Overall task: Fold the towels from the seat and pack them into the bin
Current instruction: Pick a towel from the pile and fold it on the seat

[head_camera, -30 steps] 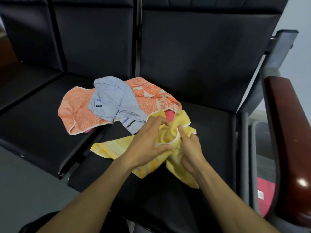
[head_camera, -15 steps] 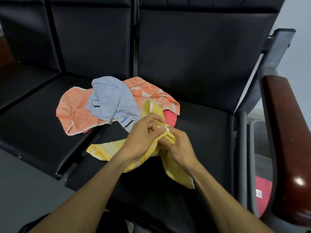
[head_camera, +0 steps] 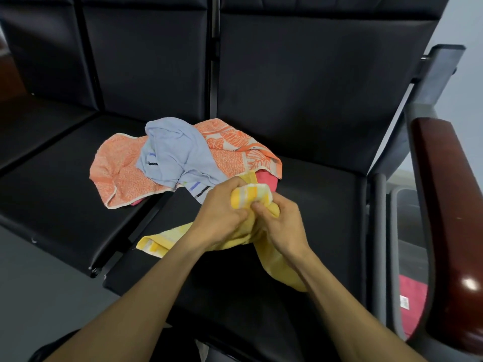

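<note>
Black padded bench seating filling the view, backrests behind, grey floor at lower left. Going left to right: orange patterned towel spread across the gap between two seat pads, pale blue towel crumpled on top of it, a bit of pink towel peeking out beneath the orange one's right end. Nearer the camera, yellow towel bunched in mid-handling, one striped end trailing left onto the seat edge, another length hanging down under the right wrist. Left hand closed on the bunched cloth, fingers curled around a striped edge; right hand touching it, fingertips pinching the same edge just beside the left thumb. Further right, wooden armrest, and past it a grey bin on the floor with something red already inside.

Probably hunting for corners to open the towel flat before folding. Risks, judged from here: trailing left end near the seat edge, likely to slide toward the floor if lifted carelessly; pinching a mid-edge instead of a true corner, giving a skewed fold; lifting close to the pile and dragging the blue towel along.
</note>
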The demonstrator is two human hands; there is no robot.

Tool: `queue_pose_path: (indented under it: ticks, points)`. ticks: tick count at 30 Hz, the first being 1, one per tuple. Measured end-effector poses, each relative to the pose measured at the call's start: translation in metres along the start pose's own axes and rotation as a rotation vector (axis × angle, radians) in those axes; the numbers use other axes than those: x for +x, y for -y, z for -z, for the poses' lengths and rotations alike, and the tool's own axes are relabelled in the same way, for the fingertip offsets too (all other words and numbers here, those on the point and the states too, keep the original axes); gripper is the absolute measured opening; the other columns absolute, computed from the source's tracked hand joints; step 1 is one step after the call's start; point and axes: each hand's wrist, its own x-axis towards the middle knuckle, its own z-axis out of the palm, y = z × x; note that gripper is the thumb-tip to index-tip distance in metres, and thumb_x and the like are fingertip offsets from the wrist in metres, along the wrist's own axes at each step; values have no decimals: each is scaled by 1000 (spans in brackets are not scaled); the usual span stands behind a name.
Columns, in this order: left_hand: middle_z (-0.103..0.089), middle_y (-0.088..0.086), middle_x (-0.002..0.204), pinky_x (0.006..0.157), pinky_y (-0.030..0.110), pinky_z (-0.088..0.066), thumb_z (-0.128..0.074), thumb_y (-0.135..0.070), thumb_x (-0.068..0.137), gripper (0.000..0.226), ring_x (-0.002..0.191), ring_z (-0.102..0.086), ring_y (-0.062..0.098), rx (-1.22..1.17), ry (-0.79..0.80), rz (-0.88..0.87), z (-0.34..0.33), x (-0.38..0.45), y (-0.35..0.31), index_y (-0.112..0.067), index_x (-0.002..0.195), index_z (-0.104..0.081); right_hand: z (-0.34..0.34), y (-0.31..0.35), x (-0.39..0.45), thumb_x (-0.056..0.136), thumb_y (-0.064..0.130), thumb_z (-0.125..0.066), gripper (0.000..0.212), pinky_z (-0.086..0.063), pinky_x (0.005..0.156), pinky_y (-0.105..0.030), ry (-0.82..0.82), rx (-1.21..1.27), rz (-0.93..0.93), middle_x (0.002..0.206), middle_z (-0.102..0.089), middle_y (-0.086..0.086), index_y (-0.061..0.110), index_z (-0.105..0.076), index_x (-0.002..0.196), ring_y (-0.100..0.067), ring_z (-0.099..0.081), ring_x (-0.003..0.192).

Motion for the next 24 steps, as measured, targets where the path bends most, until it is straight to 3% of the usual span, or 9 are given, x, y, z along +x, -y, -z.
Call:
queue_pose_path:
  ticks: [3, 5, 7, 13, 15, 17, 20, 22, 24]
  points:
    - [-67, 7, 86, 73, 31, -48, -72, -25, 89, 9, 73, -56, 19, -126, -51, 0, 2, 2, 4, -17, 88, -68, 4, -3, 1, 95, 29, -66, 9, -59, 80, -47, -40, 17, -91, 88, -75, 4, 23, -72, 93, -11, -71, 83]
    - [-68, 6, 84, 79, 39, -50, -70, -28, 91, 15, 80, -60, 24, -88, -133, -24, 3, 5, 8, -15, 85, -69, 7, 1, 1, 91, 34, -71, 17, -59, 84, -37, -19, 25, -96, 98, -73, 9, 26, -68, 106, -5, -69, 91]
    - [-68, 1, 81, 78, 38, -50, -69, -27, 91, 14, 80, -61, 19, 17, -200, -52, 3, 5, 9, -16, 84, -69, 10, 5, 2, 87, 35, -75, 38, -57, 85, -24, -66, 97, -61, 112, -68, 13, 28, -62, 122, 1, -65, 102]
    - [-63, -8, 76, 71, 27, -46, -67, -19, 92, 14, 74, -55, 9, 85, -54, -120, -4, 1, 5, -29, 84, -67, 8, 6, 1, 93, 18, -70, 44, -60, 85, -34, 49, 238, -103, 116, -71, -2, 27, -54, 134, -15, -71, 102]
    - [-61, 0, 72, 70, 33, -45, -67, -25, 93, 18, 70, -52, 14, 33, -64, -87, -4, 2, 6, -22, 76, -66, 9, 5, 1, 92, 17, -69, 46, -60, 86, -38, 35, 271, -138, 113, -72, -3, 28, -50, 133, -17, -71, 101]
    - [-60, 3, 81, 71, 34, -45, -69, -29, 92, 24, 70, -51, 14, 26, -78, -96, -1, 3, 6, -16, 73, -64, 10, 4, 2, 88, 15, -70, 47, -59, 87, -43, 35, 211, -125, 108, -72, 0, 28, -48, 127, -17, -70, 99]
    - [-58, -13, 115, 74, 24, -44, -70, -29, 91, 23, 82, -56, 6, 143, 25, -185, -2, 2, 2, -22, 72, -58, 10, 7, 1, 87, 1, -68, 42, -60, 80, -37, 94, 136, -37, 94, -75, 0, 22, -50, 119, -17, -72, 90]
    - [-58, -7, 100, 69, 29, -38, -66, -27, 94, 26, 78, -52, 10, 230, 74, -188, -5, 1, 4, -12, 75, -56, 10, 8, 1, 84, -6, -66, 40, -59, 72, -32, 68, 108, -16, 85, -75, -2, 20, -53, 112, -19, -72, 80]
    - [-46, -4, 79, 65, 29, -26, -62, -24, 97, 31, 71, -43, 12, 288, -90, -144, -8, 2, 7, -10, 74, -46, 11, 6, 3, 83, 1, -71, 32, -52, 66, -23, -6, 8, -29, 81, -71, -1, 22, -57, 102, -15, -67, 73]
